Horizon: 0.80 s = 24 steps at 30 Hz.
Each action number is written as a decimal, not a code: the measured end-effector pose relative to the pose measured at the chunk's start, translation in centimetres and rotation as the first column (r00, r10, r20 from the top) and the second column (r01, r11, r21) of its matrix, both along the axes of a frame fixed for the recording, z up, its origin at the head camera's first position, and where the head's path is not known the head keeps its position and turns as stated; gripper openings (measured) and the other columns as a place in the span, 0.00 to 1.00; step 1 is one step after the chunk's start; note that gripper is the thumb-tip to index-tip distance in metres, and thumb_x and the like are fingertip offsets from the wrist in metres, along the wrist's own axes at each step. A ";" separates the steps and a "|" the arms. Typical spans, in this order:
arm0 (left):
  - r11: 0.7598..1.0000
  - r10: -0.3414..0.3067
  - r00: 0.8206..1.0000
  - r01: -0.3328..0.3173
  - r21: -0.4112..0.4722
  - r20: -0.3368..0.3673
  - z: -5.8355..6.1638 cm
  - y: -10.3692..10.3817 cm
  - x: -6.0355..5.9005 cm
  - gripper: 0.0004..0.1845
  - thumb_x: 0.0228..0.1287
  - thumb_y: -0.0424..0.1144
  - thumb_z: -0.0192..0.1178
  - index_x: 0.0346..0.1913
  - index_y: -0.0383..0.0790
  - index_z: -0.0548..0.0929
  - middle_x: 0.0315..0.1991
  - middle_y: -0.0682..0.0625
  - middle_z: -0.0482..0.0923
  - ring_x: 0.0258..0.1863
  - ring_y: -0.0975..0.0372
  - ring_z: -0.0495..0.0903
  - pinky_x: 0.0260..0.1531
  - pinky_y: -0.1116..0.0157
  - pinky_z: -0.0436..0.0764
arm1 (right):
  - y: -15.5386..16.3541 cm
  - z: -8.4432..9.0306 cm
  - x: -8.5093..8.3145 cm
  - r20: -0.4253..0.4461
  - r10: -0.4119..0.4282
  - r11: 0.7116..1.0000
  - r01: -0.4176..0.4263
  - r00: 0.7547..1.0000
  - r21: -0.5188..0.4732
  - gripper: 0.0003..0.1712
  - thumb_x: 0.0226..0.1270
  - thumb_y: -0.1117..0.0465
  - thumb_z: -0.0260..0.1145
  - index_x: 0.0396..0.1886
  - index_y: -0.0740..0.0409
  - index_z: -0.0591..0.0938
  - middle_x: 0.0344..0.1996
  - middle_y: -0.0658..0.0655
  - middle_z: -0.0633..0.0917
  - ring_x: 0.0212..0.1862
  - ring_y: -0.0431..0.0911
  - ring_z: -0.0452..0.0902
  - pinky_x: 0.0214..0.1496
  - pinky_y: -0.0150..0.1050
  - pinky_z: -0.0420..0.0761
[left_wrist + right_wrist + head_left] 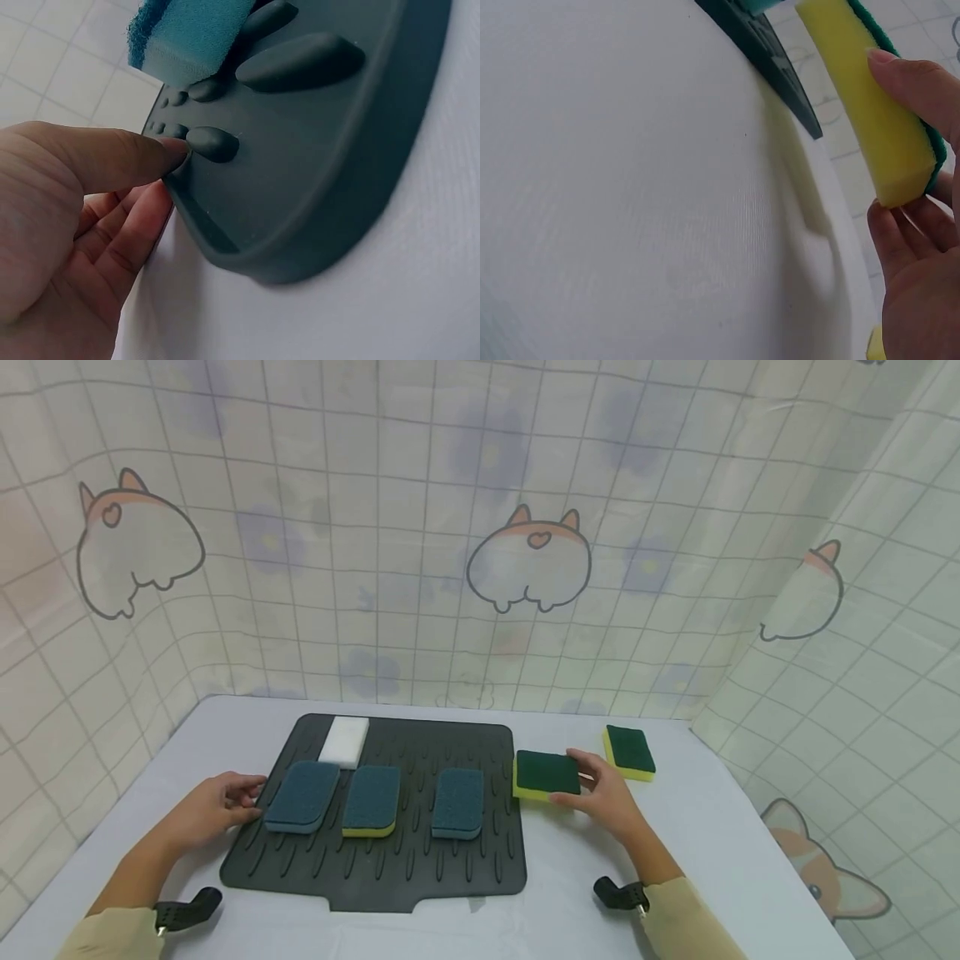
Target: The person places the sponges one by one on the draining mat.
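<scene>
In the right wrist view my right hand (922, 277) pinches a yellow sponge (847, 90) with a dark green scouring side. In the head view this held sponge (546, 772) is at the right edge of a dark grey ribbed drying mat (408, 877), green side up. My left hand (217, 806) is at the mat's left edge. Up close, the left thumb lies over the rim of the mat (300, 165) and the fingers sit outside it, pinching the edge. On the mat lie a blue sponge (302, 797), a blue-and-yellow sponge (371, 797) and another blue sponge (457, 802).
A white block (345, 742) lies at the mat's back left. Another green-and-yellow sponge (630, 752) rests on the white tabletop (675, 860), behind and right of my right hand. A patterned curtain (420, 652) encloses the back and sides.
</scene>
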State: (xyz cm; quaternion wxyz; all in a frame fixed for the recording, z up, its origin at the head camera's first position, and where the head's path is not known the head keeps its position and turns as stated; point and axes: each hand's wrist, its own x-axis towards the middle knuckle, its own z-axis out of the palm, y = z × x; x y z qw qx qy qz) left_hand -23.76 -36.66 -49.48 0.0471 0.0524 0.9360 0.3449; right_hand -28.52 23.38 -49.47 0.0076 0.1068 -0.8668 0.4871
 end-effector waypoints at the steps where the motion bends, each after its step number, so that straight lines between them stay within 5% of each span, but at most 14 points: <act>1: 1.000 -0.001 1.000 0.001 0.003 0.001 0.0 0.0 0.0 0.32 0.63 0.31 0.67 0.67 0.20 0.71 0.51 0.36 0.78 0.45 0.53 0.77 0.33 0.65 0.79 | -0.2 0.1 0.0 0.003 -0.001 1.000 0.001 1.000 0.002 0.53 0.54 0.51 0.82 0.76 0.59 0.68 0.73 0.61 0.72 0.73 0.58 0.71 0.71 0.51 0.73; 24: 1.000 0.012 1.000 -0.012 -0.007 0.002 0.0 0.1 -0.1 0.31 0.63 0.31 0.67 0.67 0.20 0.72 0.51 0.35 0.80 0.46 0.52 0.78 0.37 0.62 0.80 | -4.4 1.4 -1.2 -0.011 0.077 0.997 -0.077 0.997 -0.025 0.52 0.53 0.50 0.82 0.76 0.54 0.68 0.73 0.60 0.73 0.73 0.58 0.71 0.70 0.51 0.73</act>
